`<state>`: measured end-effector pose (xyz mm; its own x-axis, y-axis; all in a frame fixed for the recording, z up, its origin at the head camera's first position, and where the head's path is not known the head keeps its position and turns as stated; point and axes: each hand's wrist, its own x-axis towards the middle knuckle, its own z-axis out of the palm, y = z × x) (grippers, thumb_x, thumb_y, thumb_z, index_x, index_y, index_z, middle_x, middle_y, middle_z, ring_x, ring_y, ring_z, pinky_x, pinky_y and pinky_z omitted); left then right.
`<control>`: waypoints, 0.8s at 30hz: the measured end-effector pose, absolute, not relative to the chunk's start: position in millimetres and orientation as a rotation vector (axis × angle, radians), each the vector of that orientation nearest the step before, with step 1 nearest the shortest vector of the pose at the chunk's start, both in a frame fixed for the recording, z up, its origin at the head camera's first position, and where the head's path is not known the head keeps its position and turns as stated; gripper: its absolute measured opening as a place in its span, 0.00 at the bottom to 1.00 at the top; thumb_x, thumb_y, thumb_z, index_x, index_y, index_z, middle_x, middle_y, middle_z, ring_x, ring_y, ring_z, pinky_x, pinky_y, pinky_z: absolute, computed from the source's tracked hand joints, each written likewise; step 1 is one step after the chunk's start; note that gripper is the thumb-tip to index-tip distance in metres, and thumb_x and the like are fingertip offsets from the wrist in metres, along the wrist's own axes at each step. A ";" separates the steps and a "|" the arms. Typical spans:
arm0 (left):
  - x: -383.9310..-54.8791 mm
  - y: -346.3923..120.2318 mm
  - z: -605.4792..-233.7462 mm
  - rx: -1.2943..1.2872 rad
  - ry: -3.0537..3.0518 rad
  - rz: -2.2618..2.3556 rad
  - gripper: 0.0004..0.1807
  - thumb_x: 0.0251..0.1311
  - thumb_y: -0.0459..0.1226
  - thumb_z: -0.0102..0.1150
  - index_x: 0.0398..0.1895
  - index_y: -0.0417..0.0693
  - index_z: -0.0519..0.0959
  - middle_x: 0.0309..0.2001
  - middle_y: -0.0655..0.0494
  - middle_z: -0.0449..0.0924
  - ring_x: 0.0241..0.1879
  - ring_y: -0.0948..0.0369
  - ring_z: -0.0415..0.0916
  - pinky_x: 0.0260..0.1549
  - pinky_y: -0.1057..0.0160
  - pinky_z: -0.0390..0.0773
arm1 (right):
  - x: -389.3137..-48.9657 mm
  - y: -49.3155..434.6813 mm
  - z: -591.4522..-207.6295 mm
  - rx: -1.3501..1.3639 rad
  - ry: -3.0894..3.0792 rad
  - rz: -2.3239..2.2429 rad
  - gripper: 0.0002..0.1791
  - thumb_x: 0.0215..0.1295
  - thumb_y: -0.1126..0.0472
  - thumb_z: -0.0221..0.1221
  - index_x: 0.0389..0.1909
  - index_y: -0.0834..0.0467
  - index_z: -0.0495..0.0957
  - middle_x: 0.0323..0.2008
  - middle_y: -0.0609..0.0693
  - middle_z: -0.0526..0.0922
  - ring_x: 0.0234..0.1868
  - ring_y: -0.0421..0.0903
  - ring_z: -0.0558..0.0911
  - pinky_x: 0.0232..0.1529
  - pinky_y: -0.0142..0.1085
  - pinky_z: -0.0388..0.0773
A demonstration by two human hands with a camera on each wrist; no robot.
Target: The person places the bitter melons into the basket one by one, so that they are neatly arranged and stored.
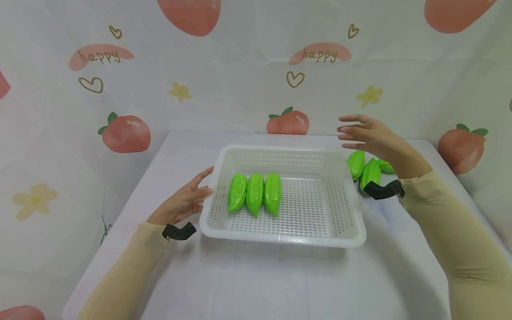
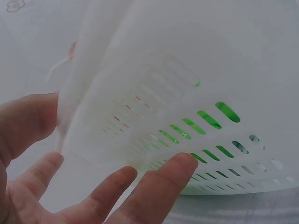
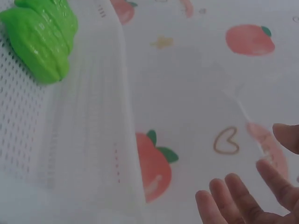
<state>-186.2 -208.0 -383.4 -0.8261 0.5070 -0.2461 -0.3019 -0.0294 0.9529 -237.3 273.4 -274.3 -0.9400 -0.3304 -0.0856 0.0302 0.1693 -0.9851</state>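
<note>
A white plastic basket (image 1: 284,240) with slotted walls stands mid-table. Inside, along its left half, three bright green, ridged, pointed fruit-like pieces (image 1: 255,193) lie side by side. My left hand (image 1: 182,202) is at the basket's left side, fingers spread and nearly straight; in the left wrist view the fingertips (image 2: 182,163) lie close to the slotted wall, and actual contact is hard to tell. Raised above the right back of the table, my right hand (image 1: 370,135) holds nothing, its fingers extended. Below it, several more green ridged pieces (image 1: 370,173) lie right of the basket.
The pale table (image 1: 260,284) reaches back to a white cloth backdrop (image 1: 240,102) printed with fruit, hearts and flowers. More of this cloth hangs on the left and right. A dark wrist strap (image 1: 178,231) sits on the left wrist, and another dark strap (image 1: 382,190) on the right.
</note>
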 end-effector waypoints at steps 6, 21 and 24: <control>-185.3 -208.8 -383.7 0.237 1.683 1.912 0.37 0.66 0.32 0.49 0.71 0.71 0.48 0.62 0.43 0.62 0.51 0.50 0.75 0.43 0.50 0.78 | -229.2 296.0 -289.5 -0.353 2.200 -1.965 0.20 0.68 0.64 0.50 0.60 0.55 0.63 0.51 0.46 0.72 0.47 0.38 0.77 0.44 0.29 0.77; -186.2 -209.5 -384.3 0.263 1.668 1.908 0.36 0.66 0.32 0.47 0.71 0.71 0.47 0.64 0.42 0.60 0.53 0.50 0.74 0.44 0.49 0.77 | -195.4 333.9 -348.7 -0.168 2.147 -2.428 0.18 0.64 0.70 0.53 0.54 0.56 0.65 0.44 0.45 0.76 0.43 0.37 0.79 0.42 0.25 0.76; -185.9 -209.5 -384.2 0.258 1.671 1.906 0.36 0.66 0.32 0.47 0.71 0.71 0.47 0.64 0.42 0.60 0.52 0.50 0.74 0.44 0.50 0.77 | -188.7 341.0 -361.0 -0.119 2.123 -2.500 0.17 0.64 0.71 0.53 0.52 0.56 0.67 0.43 0.45 0.76 0.43 0.36 0.79 0.42 0.25 0.76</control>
